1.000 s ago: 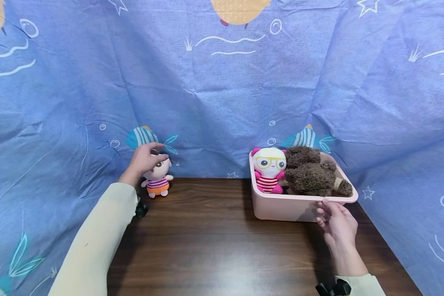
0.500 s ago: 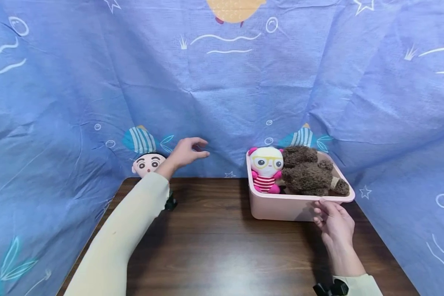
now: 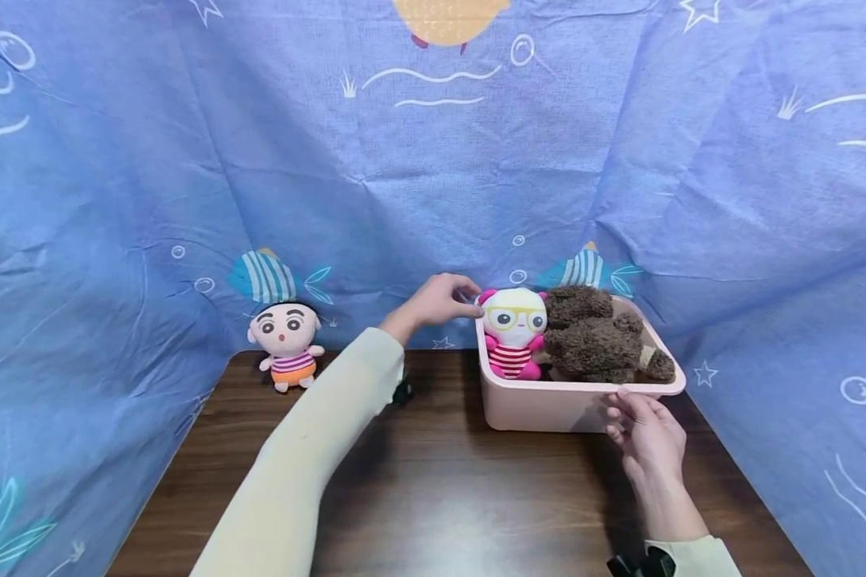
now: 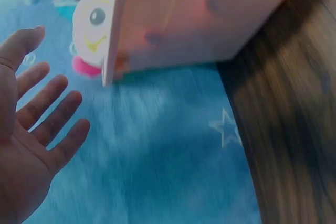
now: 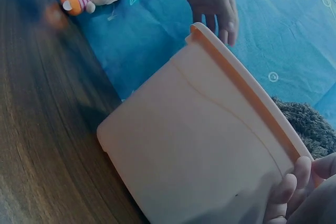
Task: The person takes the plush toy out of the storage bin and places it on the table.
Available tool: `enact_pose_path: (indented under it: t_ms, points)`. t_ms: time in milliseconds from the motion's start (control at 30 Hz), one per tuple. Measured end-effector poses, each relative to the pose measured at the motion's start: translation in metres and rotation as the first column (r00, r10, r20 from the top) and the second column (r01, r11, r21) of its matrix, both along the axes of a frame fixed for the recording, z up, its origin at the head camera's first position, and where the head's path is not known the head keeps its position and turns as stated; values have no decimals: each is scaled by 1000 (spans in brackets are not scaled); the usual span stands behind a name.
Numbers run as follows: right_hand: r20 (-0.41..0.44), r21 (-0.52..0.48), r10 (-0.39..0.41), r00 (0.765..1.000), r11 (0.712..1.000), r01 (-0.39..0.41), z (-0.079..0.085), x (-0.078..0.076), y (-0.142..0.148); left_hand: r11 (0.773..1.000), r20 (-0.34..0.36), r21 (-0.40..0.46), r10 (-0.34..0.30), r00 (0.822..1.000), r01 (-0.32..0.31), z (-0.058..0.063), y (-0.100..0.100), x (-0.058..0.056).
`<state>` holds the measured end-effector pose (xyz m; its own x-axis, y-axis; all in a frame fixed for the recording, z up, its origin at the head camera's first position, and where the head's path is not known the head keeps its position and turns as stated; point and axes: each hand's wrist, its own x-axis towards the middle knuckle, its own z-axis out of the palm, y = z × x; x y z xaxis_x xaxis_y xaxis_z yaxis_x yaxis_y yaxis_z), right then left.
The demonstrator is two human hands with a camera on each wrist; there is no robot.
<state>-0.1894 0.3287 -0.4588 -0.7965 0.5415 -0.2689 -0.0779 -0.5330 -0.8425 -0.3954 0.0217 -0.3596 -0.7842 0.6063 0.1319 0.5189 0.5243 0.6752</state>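
Observation:
A pink plastic storage bin point(image 3: 541, 407) stands on the right of the table. Inside it, a panda plush point(image 3: 517, 320) with yellow glasses leans at the left end beside a curly brown plush point(image 3: 595, 340). My left hand point(image 3: 440, 298) hovers at the bin's left rim, close to the panda's head; its fingers point(image 4: 52, 106) are spread and hold nothing. With thumb and fingers, my right hand point(image 3: 653, 437) pinches the front rim of the bin near its right corner. At the table's back left sits a boy doll point(image 3: 286, 340) in a striped shirt and orange shorts.
The dark wood table point(image 3: 433, 489) reaches back to a blue printed cloth point(image 3: 375, 184) that hangs behind and at both sides. The bin stands close to the back cloth.
My left hand has moved right, from over the boy doll to the bin's left rim, leaving the doll sitting on the table. The right hand keeps its grip on the rim.

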Motion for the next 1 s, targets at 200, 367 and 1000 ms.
enact_pose_path:
  t_ms: [200,367,1000]
  points:
    - [12,13,6,1000,1000,-6,-2,-1,0,998,1,-69,1,1000,-1,-3,30,-8]
    - [4,29,9,1000,1000,-9,-4,-2,1,995,2,-100,31,1000,-31,-3,43,-17]
    - [-3,62,22,1000,998,-21,-5,-2,5,976,-9,-210,59,998,-59,-16,74,-22]
